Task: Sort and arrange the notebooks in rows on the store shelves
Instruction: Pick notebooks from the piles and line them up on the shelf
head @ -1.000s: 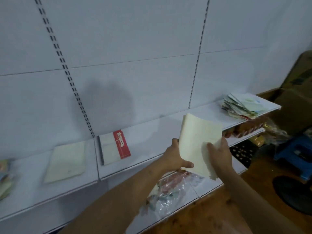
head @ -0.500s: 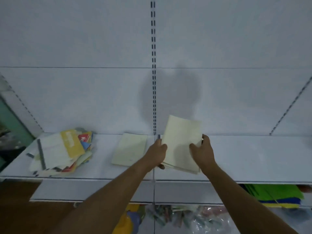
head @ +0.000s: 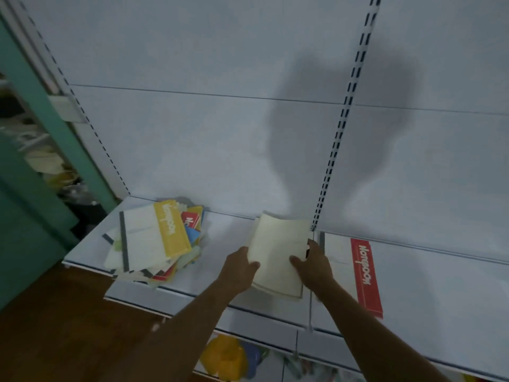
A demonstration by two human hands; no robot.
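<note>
A cream notebook [head: 278,252] lies low over the white shelf [head: 225,238], on top of other cream ones whose edges show beneath it. My left hand [head: 239,268] grips its left edge and my right hand [head: 314,266] grips its right edge. To the right lies a white notebook with a red band [head: 365,277], partly hidden by my right arm. At the shelf's left end sits a loose heap of notebooks [head: 154,241], the top one white with a yellow band.
A green frame [head: 46,111] and cluttered goods stand at far left. A slotted upright [head: 336,139] runs down the back panel to the shelf. Lower shelves hold a yellow object [head: 225,357] and plastic-wrapped goods. Brown floor lies at lower left.
The view swung left, from the right pile to the left heap. Both hands carried the cream notebook leftward and lowered it onto the cream notebook lying left of the upright.
</note>
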